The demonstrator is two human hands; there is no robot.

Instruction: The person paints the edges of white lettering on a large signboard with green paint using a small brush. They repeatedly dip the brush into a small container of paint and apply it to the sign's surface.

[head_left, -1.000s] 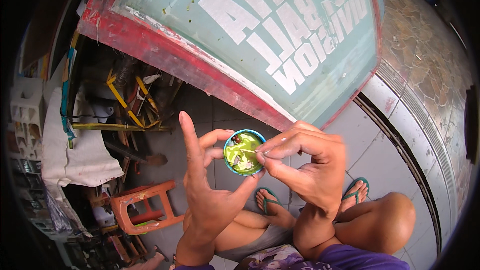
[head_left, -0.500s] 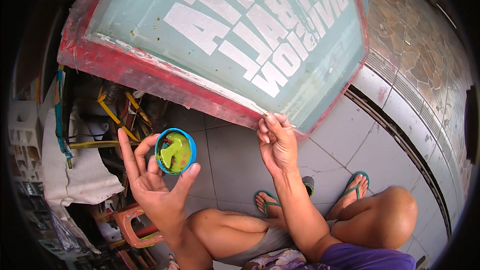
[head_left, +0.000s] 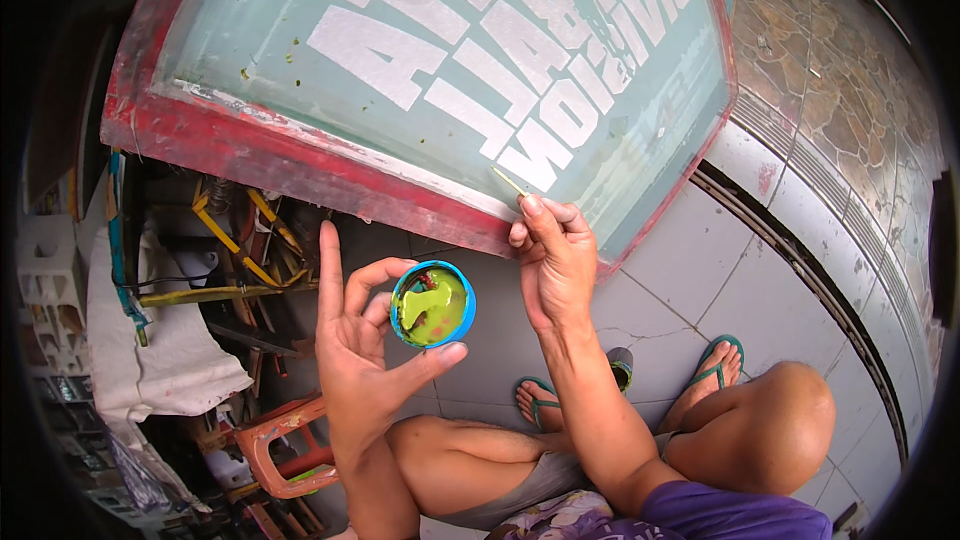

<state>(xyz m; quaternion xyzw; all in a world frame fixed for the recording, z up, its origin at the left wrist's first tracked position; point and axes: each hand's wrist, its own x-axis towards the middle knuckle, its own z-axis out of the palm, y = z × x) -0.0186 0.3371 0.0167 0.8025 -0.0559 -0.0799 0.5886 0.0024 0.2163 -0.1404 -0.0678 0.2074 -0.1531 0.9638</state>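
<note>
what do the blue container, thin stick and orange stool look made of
Blue container: probably plastic, slightly glossy; its rim is smooth and evenly coloured. Thin stick: possibly matte wood, from its pale colour; too small to be sure. Orange stool: likely moulded plastic, scuffed, with rounded openings.

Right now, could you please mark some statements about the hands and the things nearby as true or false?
1. The left hand holds a blue cap with green paint-like liquid inside. True.
2. The right hand holds a wide brush. False: it holds a thin stick.
3. The red-framed panel bears pale letters. True.
4. The plastic stool is blue. False: it is orange.
</note>
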